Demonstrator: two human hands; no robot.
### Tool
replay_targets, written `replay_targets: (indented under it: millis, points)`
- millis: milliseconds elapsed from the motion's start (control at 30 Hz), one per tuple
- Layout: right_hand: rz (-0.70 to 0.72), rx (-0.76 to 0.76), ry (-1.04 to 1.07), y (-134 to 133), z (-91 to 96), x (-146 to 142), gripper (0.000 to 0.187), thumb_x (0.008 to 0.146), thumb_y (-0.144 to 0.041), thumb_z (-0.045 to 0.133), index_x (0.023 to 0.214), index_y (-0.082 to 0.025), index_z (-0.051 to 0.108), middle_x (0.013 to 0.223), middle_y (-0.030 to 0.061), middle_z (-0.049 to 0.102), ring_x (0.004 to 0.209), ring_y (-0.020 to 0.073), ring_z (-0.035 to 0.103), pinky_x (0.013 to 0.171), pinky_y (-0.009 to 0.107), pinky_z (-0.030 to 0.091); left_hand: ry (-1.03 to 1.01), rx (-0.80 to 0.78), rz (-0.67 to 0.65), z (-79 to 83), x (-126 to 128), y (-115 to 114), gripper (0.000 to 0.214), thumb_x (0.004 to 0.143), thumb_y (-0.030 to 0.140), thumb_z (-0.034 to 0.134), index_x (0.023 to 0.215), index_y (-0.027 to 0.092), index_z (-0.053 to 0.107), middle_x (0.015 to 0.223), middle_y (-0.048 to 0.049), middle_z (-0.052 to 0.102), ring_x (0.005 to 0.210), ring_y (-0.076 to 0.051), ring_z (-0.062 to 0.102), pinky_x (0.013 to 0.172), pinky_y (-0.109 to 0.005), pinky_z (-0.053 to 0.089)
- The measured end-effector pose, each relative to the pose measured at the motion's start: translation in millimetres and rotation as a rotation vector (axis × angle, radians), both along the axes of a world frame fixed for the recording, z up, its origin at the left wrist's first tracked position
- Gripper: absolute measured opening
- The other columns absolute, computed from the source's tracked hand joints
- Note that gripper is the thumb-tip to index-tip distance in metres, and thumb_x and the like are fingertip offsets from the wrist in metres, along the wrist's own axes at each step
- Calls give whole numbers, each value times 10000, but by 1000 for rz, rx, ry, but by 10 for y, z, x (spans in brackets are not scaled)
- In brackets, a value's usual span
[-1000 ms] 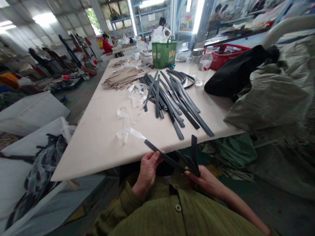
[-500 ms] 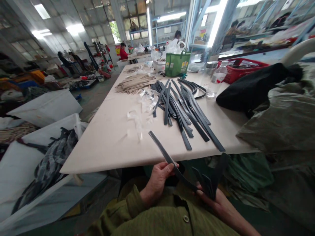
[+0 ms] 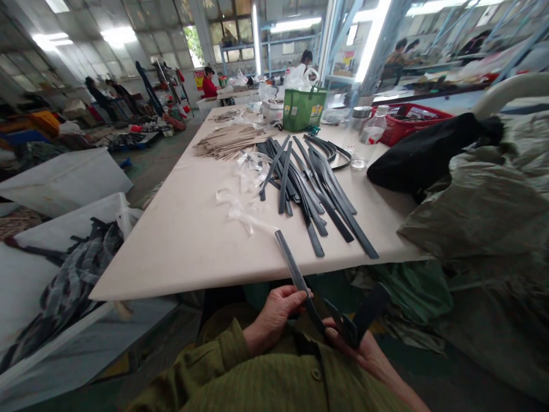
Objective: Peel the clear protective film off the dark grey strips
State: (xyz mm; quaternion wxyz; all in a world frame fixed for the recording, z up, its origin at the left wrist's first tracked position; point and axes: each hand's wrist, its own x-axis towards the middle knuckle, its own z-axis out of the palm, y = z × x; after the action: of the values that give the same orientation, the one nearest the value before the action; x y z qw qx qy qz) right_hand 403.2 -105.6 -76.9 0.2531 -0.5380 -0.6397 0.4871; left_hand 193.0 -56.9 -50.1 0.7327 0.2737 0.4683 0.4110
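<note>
A long dark grey strip [image 3: 290, 262] runs from over the table's front edge down toward my lap. My left hand [image 3: 278, 312] pinches it near its middle between thumb and fingers. In my right hand [image 3: 358, 350] are the strip's lower end and several more dark strips [image 3: 369, 309], bunched and bent upward. That hand's fingers are partly hidden behind the strips. On the table [image 3: 171, 246] ahead lies a pile of similar dark strips [image 3: 300, 189]. Crumpled clear film [image 3: 240, 210] lies left of the pile, near the held strip's upper end.
Tan strips [image 3: 229, 139] are heaped farther back beside a green bag [image 3: 302, 109]. To the right stand a clear bottle [image 3: 374, 131], a red basket [image 3: 412, 120] and a black cloth bundle [image 3: 420, 153]. White bins [image 3: 98, 332] stand at the left. People sit working in the background.
The held strip's upper end has swung right and stands steeper. My right hand has shifted left, closer to my left hand. Clear film near the strip has changed shape. The whole view has shifted slightly.
</note>
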Motion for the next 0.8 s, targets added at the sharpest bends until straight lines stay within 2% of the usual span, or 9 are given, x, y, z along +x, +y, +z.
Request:
replay_targets:
  millis: [167,267,400,500,567,700,800]
  points:
    - [-105,-22,-62,-127,-71,97,555,891,-664,448,738,-178,668,614,39,610,578,218,589,555,300,483,-113,-50,133,9,-5,16,396,614,418,874,886,150,768,871,-77,736,799,-167,643,766,-274,482]
    - [-109,2,-90,-139,-81,110,531,906,-641,425,715,-192,636,600,37,611,567,223,603,549,304,481,-92,-42,135,4,-22,8,404,606,434,876,857,134,771,822,-69,725,757,-154,632,741,-264,475]
    - [-56,111,-66,51,77,-131,521,934,-623,399,693,-198,580,583,32,610,542,209,603,540,291,466,-56,-2,70,19,-12,-34,405,625,444,863,854,122,773,791,-73,722,716,-156,620,717,-269,463]
    - [-24,120,9,219,259,-315,523,958,-618,381,711,-197,569,586,24,604,531,191,593,537,274,462,-17,54,49,32,-30,-52,401,647,449,847,860,118,774,772,-70,718,684,-154,607,699,-274,456]
    - [21,104,46,254,307,-319,523,958,-620,395,722,-190,577,612,24,606,559,187,592,552,268,463,10,82,55,36,-60,-52,399,665,452,834,875,118,775,779,-71,721,689,-160,608,707,-283,459]
    - [92,66,-3,129,147,-105,549,963,-620,388,689,-184,579,611,18,585,561,176,558,532,259,421,70,110,109,36,-97,-47,374,678,448,823,876,134,783,781,-63,726,702,-159,604,721,-279,459]
    - [54,92,-43,50,23,-38,571,964,-629,369,665,-186,575,592,19,576,533,170,537,508,260,397,92,114,34,32,-65,-64,375,666,456,827,853,133,790,743,-57,718,653,-142,577,669,-263,440]
